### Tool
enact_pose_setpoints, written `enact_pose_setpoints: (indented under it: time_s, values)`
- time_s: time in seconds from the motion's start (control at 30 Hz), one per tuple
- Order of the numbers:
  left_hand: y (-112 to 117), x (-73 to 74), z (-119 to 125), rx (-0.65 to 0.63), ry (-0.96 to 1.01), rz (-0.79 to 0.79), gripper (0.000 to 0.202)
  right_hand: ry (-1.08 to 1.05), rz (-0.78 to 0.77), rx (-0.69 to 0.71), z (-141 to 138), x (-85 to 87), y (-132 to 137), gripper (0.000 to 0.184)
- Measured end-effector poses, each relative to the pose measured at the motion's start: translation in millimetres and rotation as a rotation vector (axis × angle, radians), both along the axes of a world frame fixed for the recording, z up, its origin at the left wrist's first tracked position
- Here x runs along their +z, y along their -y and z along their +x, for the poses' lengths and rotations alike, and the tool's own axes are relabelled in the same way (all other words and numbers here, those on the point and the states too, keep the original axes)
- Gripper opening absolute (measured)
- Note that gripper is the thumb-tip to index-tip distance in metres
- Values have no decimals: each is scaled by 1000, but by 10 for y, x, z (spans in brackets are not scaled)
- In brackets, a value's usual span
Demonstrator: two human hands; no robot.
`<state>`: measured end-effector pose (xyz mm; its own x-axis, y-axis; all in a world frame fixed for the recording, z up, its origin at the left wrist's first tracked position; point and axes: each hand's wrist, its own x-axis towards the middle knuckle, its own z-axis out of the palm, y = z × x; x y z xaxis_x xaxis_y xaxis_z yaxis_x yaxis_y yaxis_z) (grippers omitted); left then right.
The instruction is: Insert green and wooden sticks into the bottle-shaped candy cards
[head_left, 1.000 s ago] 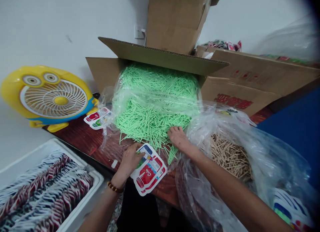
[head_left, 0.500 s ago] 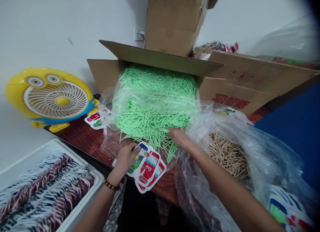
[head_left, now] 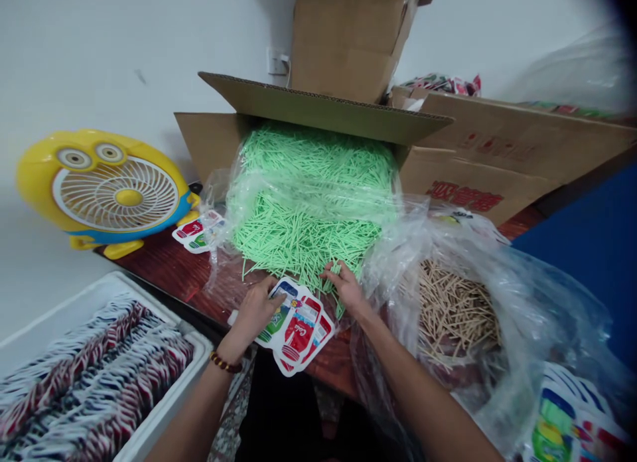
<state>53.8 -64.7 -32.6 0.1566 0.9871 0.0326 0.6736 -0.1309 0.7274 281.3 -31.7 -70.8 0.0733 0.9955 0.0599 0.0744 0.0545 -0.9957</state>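
Near the table's front edge, my left hand (head_left: 256, 310) is closed on a few drink-shaped printed packets (head_left: 301, 332), its thumb lying over the blue-and-green print. The packets are fanned, and a red one reads "Cola". My right hand (head_left: 347, 288) has thumb and fingers pinched around some thin green sticks (head_left: 335, 268), just right of the packets. Behind both hands, a large heap of the same green sticks (head_left: 288, 236) spills forward out of a clear plastic bag (head_left: 318, 195) in an open cardboard box (head_left: 318, 110).
A yellow toy-like fan (head_left: 107, 190) stands at left, beside loose packets (head_left: 196, 231). A white foam box (head_left: 199, 362) full of packed packets sits at lower left. Brown sticks (head_left: 455, 316) lie in clear plastic at right, near more packets (head_left: 567, 415) and cartons (head_left: 497, 176).
My right hand has drawn back from the green heap toward the packets, with green sticks now between its fingers. My left hand still holds the packets, almost unmoved.
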Motion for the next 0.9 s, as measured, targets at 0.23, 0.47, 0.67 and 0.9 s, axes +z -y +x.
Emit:
enact_pose_setpoints:
  time_s: [0.23, 0.47, 0.67, 0.9]
  values:
    - [-18, -92, -13, 0, -13, 23, 24, 16, 17, 44, -48, -43, 116, 26]
    - [15, -49, -33, 18, -46, 76, 26, 49, 42, 47, -96, -8, 149, 16]
    - [48, 3, -39, 101, -38, 77, 25, 121, 20, 39, -83, -1, 161, 17]
    - [154, 196, -173, 201, 304, 64, 25, 76, 7, -8, -29, 117, 138, 26]
